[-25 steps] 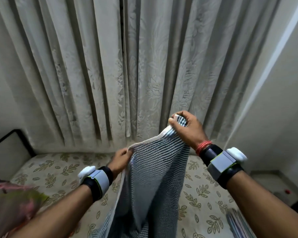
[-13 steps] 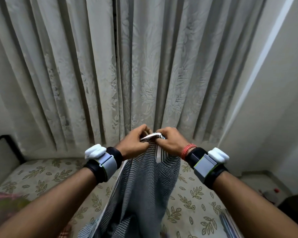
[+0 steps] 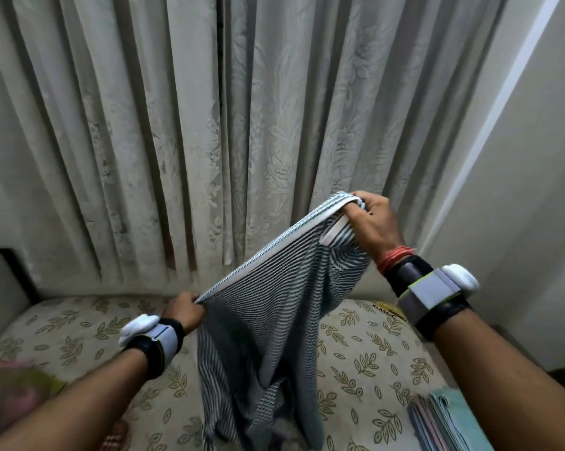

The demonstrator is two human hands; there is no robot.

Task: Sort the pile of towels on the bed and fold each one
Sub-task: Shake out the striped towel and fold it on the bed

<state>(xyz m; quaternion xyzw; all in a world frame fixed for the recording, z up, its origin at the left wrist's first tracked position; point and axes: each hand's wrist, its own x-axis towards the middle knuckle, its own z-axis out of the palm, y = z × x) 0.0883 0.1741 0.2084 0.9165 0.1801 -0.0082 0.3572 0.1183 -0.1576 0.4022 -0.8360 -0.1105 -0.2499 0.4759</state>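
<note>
A dark grey and white striped towel (image 3: 268, 320) with a white hem hangs in the air over the bed. My right hand (image 3: 370, 219) grips its upper edge, raised high at the right, with two layers bunched in the fingers. Lower and to the left, my left hand (image 3: 185, 312) pinches the same hem. The edge runs taut and slanted between the two hands. The rest of the towel drapes down onto the bed (image 3: 356, 369), which has a beige sheet printed with leaves.
A blurred pink and green pile of cloth (image 3: 11, 388) lies at the bed's left edge. Folded pale blue and pink towels (image 3: 444, 418) are stacked at the lower right. Pale curtains (image 3: 209, 141) hang behind the bed; a black bed frame (image 3: 11, 265) shows at left.
Half a second ago both hands met at the towel's top. Now they have drawn apart, the right hand up and right, the left hand down and left, stretching the hem.
</note>
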